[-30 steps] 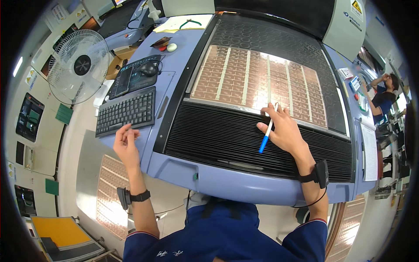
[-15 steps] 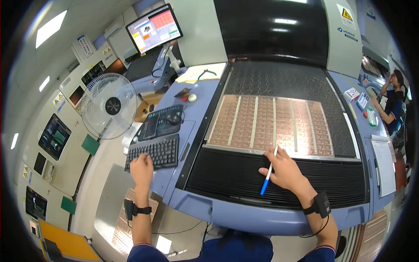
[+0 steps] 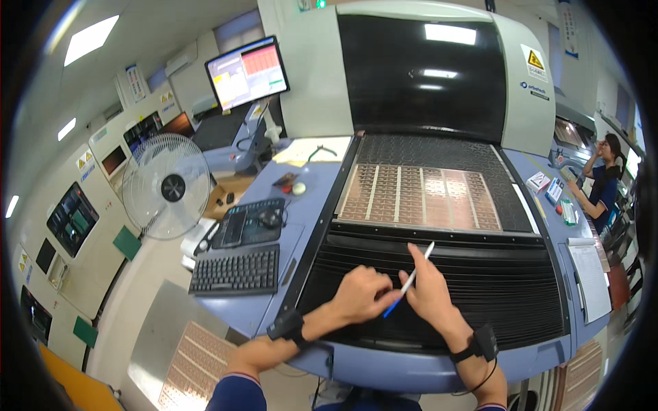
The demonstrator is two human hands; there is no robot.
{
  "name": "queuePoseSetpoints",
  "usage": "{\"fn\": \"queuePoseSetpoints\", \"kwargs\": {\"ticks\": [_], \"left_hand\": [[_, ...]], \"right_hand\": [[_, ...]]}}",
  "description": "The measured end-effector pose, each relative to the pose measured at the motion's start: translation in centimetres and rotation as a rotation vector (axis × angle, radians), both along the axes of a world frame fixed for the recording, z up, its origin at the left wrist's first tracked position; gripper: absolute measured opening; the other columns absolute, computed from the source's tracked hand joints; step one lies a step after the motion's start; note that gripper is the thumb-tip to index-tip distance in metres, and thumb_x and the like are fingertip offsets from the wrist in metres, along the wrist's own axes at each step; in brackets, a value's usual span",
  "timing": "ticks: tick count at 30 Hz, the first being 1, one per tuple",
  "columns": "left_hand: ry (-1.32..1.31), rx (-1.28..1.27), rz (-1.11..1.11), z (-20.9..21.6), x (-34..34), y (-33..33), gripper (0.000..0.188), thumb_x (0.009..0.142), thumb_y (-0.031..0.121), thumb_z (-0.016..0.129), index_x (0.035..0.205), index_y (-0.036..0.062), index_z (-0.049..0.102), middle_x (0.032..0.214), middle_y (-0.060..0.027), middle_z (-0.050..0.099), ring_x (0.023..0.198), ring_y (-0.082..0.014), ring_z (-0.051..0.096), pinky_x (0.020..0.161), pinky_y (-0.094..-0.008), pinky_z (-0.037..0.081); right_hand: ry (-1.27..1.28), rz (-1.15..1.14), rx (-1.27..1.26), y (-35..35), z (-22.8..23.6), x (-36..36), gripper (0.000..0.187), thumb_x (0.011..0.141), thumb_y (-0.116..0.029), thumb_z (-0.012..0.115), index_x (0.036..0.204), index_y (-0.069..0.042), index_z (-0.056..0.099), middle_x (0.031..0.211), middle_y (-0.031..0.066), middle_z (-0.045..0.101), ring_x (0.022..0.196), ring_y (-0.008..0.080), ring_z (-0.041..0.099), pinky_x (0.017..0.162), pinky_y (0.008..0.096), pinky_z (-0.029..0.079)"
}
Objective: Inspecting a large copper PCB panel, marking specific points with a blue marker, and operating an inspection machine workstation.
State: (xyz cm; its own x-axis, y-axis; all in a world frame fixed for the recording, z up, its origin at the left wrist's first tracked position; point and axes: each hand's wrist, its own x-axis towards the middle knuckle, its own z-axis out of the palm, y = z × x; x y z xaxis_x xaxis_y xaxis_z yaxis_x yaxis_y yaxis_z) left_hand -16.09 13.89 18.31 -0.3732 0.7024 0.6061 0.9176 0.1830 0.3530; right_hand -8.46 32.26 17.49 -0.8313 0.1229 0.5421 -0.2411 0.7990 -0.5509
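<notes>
A slim white pen point(image 3: 411, 277) with a blue end slants across the front of the machine bed. My right hand point(image 3: 430, 291) holds it between thumb and fingers, its white end pointing up and away. From the left, my left hand point(image 3: 360, 296) reaches over with bent fingers, and its thumb and fingertips meet the pen near the blue end. Beyond both hands, a copper-coloured panel point(image 3: 418, 198) with pale stripes lies flat on the dark textured bed point(image 3: 439, 151). Black ribbed slats point(image 3: 493, 288) lie under my hands.
To the left are a keyboard point(image 3: 234, 270), a mouse point(image 3: 270, 218), a fan point(image 3: 168, 186) and a monitor point(image 3: 248, 73). Pliers point(image 3: 322, 151) lie on yellow paper. On the right rest small boxes point(image 3: 554, 190) and a notepad point(image 3: 587, 279). Another person point(image 3: 603, 181) stands far right.
My left hand has left the keyboard and moved right to the pen. My right hand has drawn back from the panel's near edge, still holding the pen. The view has tilted up.
</notes>
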Motion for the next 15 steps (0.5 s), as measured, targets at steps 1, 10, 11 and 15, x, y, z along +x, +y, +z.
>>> {"fn": "queuePoseSetpoints", "kwargs": {"ticks": [1, 10, 11, 15], "left_hand": [[0.021, -0.003, -0.025, -0.7, 0.2, -0.4, 0.025, 0.082, 0.030, 0.080, 0.074, 0.0099, 0.068, 0.064, -0.0053, 0.061, 0.063, -0.0257, 0.059, 0.062, -0.0384, 0.044], [-0.017, 0.013, -0.108, -3.3, 1.8, -0.6, 0.016, 0.080, 0.019, 0.080, 0.075, 0.0093, 0.069, 0.062, -0.0017, 0.063, 0.057, -0.0201, 0.059, 0.060, -0.0335, 0.047], [-0.015, 0.017, -0.095, -3.3, 1.7, -0.7, 0.016, 0.080, 0.019, 0.080, 0.075, 0.0093, 0.069, 0.062, -0.0017, 0.063, 0.057, -0.0201, 0.059, 0.060, -0.0335, 0.047], [-0.112, 0.072, -0.016, -3.1, 1.4, -0.8, 0.016, 0.081, 0.017, 0.079, 0.073, 0.0091, 0.067, 0.059, -0.0010, 0.062, 0.052, -0.0189, 0.058, 0.058, -0.0326, 0.046]], "right_hand": [[0.069, 0.024, 0.002, 0.2, -1.0, -0.3, 0.061, 0.091, -0.011, 0.070, 0.145, -0.003, 0.043, 0.098, 0.0267, 0.064, 0.087, 0.0455, 0.065, 0.075, 0.0507, 0.053], [-0.044, 0.078, -0.136, 0.6, -1.7, 0.8, 0.061, 0.088, -0.002, 0.070, 0.144, -0.003, 0.047, 0.124, 0.0286, 0.065, 0.113, 0.0388, 0.068, 0.091, 0.0437, 0.057], [-0.044, 0.093, -0.145, 0.6, -1.4, 0.8, 0.060, 0.089, 0.000, 0.067, 0.145, -0.002, 0.046, 0.119, 0.0272, 0.068, 0.103, 0.0365, 0.072, 0.086, 0.0417, 0.058], [-0.096, 0.077, -0.240, 0.9, -0.1, 0.8, 0.058, 0.090, 0.003, 0.062, 0.145, 0.000, 0.046, 0.095, 0.0236, 0.074, 0.077, 0.0308, 0.076, 0.070, 0.0358, 0.059]]}}
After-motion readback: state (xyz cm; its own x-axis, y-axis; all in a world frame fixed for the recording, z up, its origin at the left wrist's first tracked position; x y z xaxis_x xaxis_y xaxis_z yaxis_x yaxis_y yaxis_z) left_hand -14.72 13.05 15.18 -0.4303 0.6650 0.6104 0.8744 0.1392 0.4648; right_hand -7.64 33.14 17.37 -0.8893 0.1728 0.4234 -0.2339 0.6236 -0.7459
